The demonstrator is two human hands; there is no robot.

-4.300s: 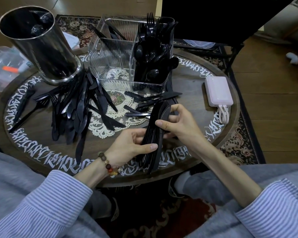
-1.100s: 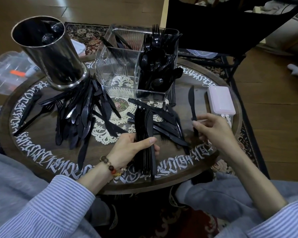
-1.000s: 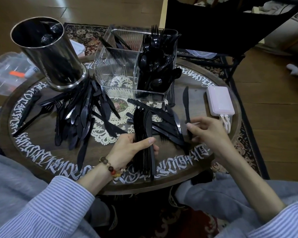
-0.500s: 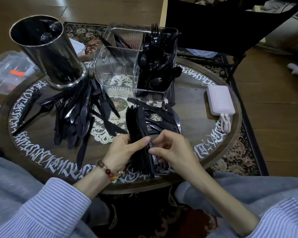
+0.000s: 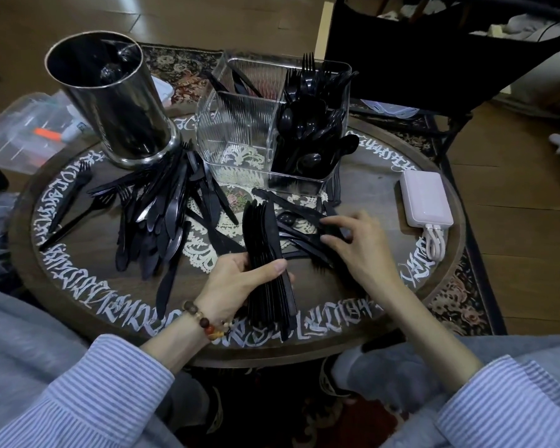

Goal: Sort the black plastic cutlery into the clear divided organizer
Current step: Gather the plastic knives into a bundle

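Round dark surface (image 5: 379, 185) with white lettering around its edge, sitting over a patterned rug and wood floor, so that's the setup. Landmark is the organizer (image 5: 240, 124), clear ribbed plastic, at the far middle of the surface. Its right-hand compartment is stuffed with black spoons and forks (image 5: 307, 124) standing upright; the near-left compartment looks bare, and a couple of dark pieces lean in the back-left one.

Straight in front of the organizer, toward the person, the left hand (image 5: 236, 286) grips a stack of knives (image 5: 269, 263), thumb across the top, fingers curled underneath, blades pointing back at the organizer. Just right of the stack, the right hand (image 5: 353, 250) is reaching into a few loose knives (image 5: 298, 215) lying near the organizer's front wall. Its fingers (image 5: 333, 221) are bent and pinching one of those pieces, though it's blurry there.

Left of the organizer is a big pile (image 5: 162, 215) of mixed black cutlery fanned out on the surface, and behind that a shiny metal cylinder (image 5: 110, 101) standing upright. Right of the organizer, well apart from it, a pale pink power bank (image 5: 425, 198) with a cable. Beaded bracelet (image 5: 207, 324) on the left wrist, striped sleeves.
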